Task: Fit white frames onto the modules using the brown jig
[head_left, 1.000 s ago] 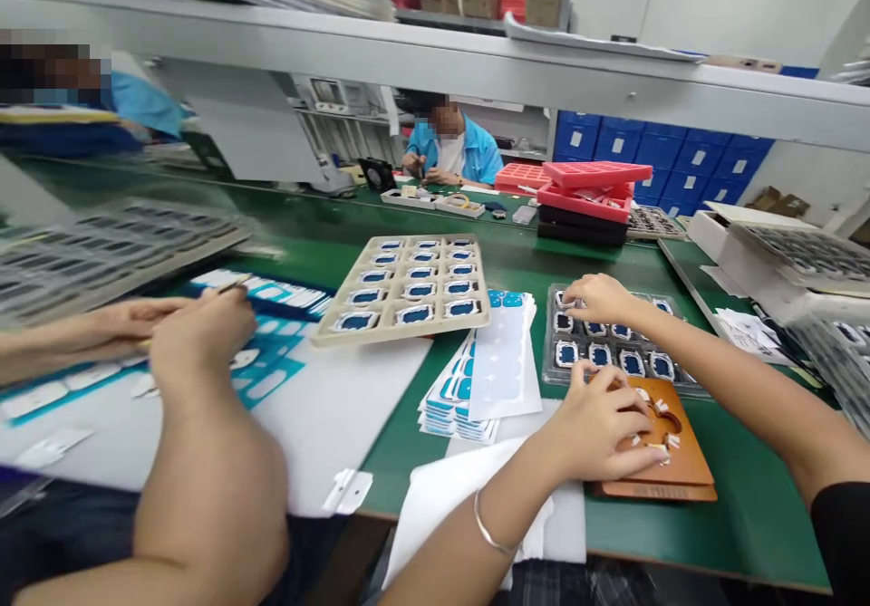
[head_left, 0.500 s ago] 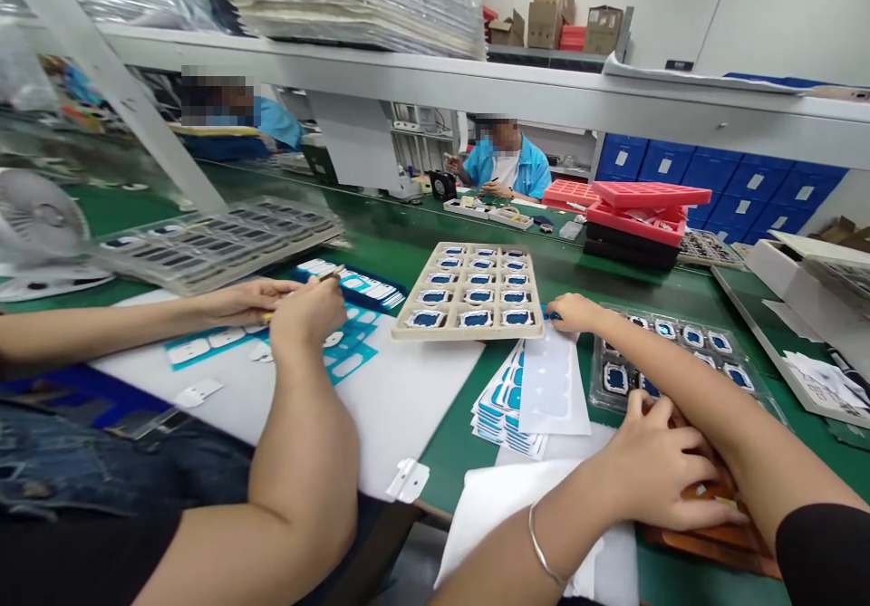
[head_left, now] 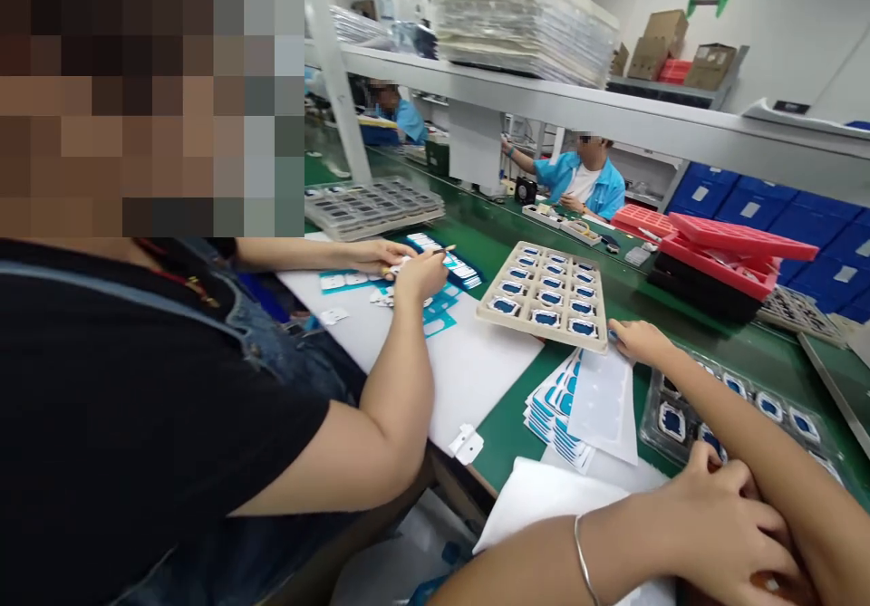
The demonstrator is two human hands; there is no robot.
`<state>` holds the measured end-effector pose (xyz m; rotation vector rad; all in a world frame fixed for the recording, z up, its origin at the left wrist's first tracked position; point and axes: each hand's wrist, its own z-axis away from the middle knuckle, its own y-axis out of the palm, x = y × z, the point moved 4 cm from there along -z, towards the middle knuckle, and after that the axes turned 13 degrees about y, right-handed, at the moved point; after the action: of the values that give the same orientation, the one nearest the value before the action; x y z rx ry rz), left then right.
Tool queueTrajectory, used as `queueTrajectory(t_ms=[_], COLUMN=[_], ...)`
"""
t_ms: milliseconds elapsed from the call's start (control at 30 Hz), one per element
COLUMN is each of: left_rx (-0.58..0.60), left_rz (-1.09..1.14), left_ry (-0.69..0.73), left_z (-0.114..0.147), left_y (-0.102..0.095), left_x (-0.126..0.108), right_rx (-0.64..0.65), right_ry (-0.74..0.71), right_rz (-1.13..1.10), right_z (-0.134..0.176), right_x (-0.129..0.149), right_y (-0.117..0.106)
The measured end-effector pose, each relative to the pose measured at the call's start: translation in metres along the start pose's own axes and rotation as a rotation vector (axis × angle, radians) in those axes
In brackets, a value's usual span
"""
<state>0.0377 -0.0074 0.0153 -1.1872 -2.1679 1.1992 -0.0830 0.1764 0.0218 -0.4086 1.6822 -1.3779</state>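
My right hand [head_left: 642, 341] reaches across to the near right corner of a beige tray [head_left: 501, 313], fingers pinched together with a small blue piece [head_left: 613, 333] showing at the tips. Just below it lies a white sheet [head_left: 602, 407] overlapping a fanned stack of blue-and-white sticker sheets [head_left: 554, 411]. At lower right my left hand [head_left: 734, 520], below the crossing right arm, curls over an orange-brown block [head_left: 768, 581], mostly hidden by the hand. Blue-centred, white-rimmed parts sit in the beige tray's pockets. A clear plastic tray [head_left: 656, 434] with similar parts lies partly under my right forearm.
Close on my left, a co-worker's hands [head_left: 414, 271] work over blue film frames on a white board [head_left: 476, 361]. White padding [head_left: 544, 497] lies near the front edge. Red trays [head_left: 720, 257] stand behind; a shelf beam [head_left: 652, 108] crosses above. Other people sit beyond.
The view has turned left, so the bench appears further right and the co-worker's body shows. My right hand stays by the tray corner; my left is now partly covered by the right forearm.
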Motion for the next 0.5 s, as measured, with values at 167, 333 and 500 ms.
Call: queueTrajectory(t_ms=[167,333,500], left_rx=[0.113,0.018,0.017], left_rz=[-0.104,-0.206,-0.261], left_ry=[0.077,0.161,0.186], left_z=[0.000,0.005,0.005], left_y=[-0.011,-0.018,-0.015], left_x=[-0.002,-0.004,0.000], right_rx=[-0.074,-0.142,-0.275], right_ry=[0.013,0.034,0.068], right_rz=[-0.047,-0.196,-0.428], right_z=[0.003,0.003,0.009], right_x=[-0.008,-0.019,-0.033], right_y=[0.001,0.004,0.004])
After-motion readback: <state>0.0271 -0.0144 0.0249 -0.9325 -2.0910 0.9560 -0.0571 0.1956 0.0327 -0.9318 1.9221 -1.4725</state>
